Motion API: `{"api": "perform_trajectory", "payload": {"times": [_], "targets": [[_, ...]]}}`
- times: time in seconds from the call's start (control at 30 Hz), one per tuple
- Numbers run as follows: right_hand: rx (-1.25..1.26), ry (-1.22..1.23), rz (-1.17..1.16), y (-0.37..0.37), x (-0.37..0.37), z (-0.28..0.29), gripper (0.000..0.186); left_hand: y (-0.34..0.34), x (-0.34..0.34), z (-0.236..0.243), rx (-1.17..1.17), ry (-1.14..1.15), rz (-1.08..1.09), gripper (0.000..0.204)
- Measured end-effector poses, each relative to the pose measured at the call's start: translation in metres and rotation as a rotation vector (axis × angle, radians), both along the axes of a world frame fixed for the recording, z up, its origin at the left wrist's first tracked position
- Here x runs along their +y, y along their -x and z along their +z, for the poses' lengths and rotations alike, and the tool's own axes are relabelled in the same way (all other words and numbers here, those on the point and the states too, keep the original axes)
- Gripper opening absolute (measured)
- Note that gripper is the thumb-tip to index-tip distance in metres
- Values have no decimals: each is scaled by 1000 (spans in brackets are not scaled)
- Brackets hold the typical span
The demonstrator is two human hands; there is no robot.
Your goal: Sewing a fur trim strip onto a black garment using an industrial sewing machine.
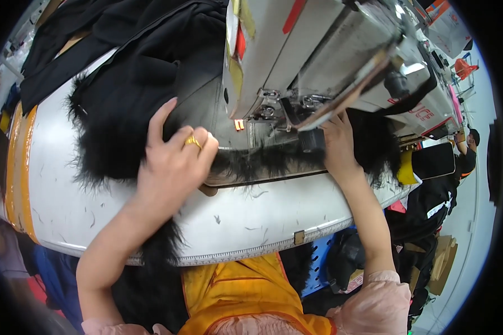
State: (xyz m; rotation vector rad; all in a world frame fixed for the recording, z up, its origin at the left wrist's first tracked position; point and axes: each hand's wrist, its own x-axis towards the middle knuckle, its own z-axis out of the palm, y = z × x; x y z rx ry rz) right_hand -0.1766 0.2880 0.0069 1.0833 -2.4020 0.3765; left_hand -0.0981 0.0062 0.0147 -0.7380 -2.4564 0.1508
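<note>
Black fur trim (279, 159), joined to black cloth, runs under the head of a white sewing machine (285, 50). My left hand (179, 156), with a yellow ring, is left of the needle area. One finger points up and away while the others curl down and close on the fur trim's edge. At the machine's right side my right hand (338, 142) lies against the fur, its fingers stretched away from me. Machine parts hide some of its fingertips. A small red light glows near the needle, which I cannot make out.
The white sewing table (223, 215) carries loose fur strands and a measuring tape along its front edge. More black cloth (128, 33) is heaped at the far left. A phone-like dark slab (437, 160) lies at the right. A blue perforated crate (317, 265) stands below the table.
</note>
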Motion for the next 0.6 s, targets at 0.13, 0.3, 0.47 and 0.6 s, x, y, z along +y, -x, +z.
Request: {"api": "perform_trajectory", "payload": {"times": [0.13,0.3,0.47,0.6], "targets": [[4,-43,-16,10,4,-1,35,36,-17,-7,36,-61,-84,9],[-177,-210,83,-26,23,17,49,-2,-29,3,43,16,-290,15],[-116,-303,156,-41,-11,31,47,-6,-22,2,-42,16,-343,16],[-96,-220,213,-37,-51,13,45,-1,-26,-1,-211,-94,-365,23]]}}
